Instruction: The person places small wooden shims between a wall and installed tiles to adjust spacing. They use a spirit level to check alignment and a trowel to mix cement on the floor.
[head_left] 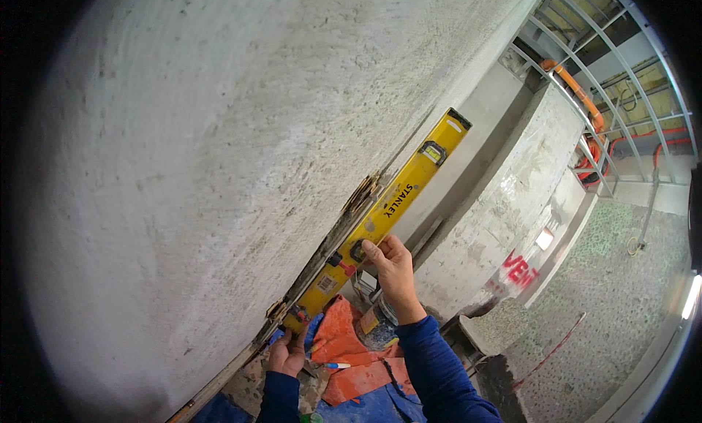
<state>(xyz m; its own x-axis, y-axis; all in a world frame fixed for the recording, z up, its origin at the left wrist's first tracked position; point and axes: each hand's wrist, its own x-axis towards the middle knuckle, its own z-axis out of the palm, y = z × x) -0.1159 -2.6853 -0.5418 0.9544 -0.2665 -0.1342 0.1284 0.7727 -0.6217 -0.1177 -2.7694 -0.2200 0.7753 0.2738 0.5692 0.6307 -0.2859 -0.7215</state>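
A yellow spirit level (380,222) lies slantwise along the edge of a rough grey plastered wall (212,130). My right hand (393,271) grips it near the middle, thumb on its face beside a round vial. At the lower end, my left hand (288,354) pinches the level between thumb and fingers. Two small red-and-black fittings (341,263) sit along the level's lower half; I cannot tell whether they clamp it. Splintered wood (360,195) sticks out of the wall edge beside the level.
Below my hands are an orange sheet (338,329), a dirty bucket (379,325), a blue-and-white marker (337,365) and a blue tarp (369,401). A concrete block (504,182) with red paint stands to the right. Metal framing (599,35) and an orange pipe (578,90) are beyond.
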